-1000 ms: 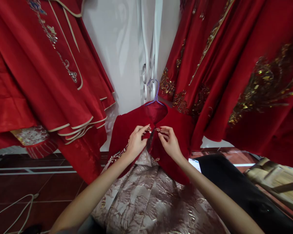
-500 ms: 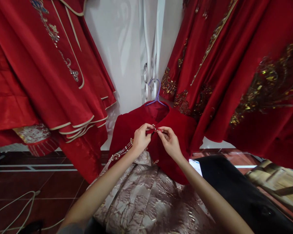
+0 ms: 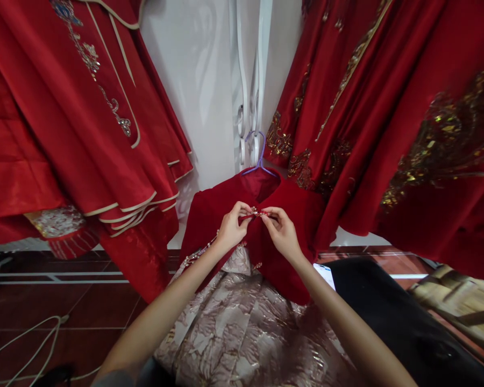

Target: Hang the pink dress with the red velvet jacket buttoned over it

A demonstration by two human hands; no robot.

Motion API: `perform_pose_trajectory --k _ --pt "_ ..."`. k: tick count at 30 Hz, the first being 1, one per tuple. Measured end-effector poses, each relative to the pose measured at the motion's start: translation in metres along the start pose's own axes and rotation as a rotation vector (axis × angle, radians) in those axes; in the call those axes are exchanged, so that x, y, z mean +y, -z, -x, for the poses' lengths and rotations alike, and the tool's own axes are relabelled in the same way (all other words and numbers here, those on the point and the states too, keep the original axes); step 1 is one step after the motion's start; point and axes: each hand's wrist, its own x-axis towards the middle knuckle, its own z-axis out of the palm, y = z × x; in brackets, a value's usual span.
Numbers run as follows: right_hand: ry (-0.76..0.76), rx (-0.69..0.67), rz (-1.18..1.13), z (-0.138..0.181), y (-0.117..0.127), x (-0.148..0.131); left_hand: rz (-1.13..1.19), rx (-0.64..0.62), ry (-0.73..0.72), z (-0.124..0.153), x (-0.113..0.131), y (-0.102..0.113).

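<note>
Upper left: red piped garments (image 3: 100, 166), too overlapped to count; centre: red jacket (image 3: 264, 247), one; left hand (image 3: 233, 227), one, fingertips brought together on beaded fastening (image 3: 258, 213); purple hanger (image 3: 261, 164), one, inside jacket neck, presumably to keep shoulders spread; right hand (image 3: 283, 230), one, pinching opposite end, seemingly to steady small parts; right of centre: phone (image 3: 325, 276), one; upper right: red gold-trimmed garments (image 3: 371, 134), uncounted

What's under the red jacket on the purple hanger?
Under the red jacket, pale patterned fabric shows through the front gap and spreads below the hem. The purple hanger shows at the neck; its lower part and the fabric's top are covered.
</note>
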Motion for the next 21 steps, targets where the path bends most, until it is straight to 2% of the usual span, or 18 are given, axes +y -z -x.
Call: perform_pose_trajectory --k 11,17,21 --pt "0.035 -0.007 0.054 -0.010 0.000 0.007 -0.269 -0.244 -0.054 -0.010 0.020 0.021" --pt "0.083 0.006 0.131 -0.008 0.007 0.000 -0.404 -0.203 -0.061 -0.016 0.039 0.018" --pt "0.048 0.051 0.058 -0.008 0.010 0.000 -0.521 -0.168 -0.120 -0.021 0.041 0.009"
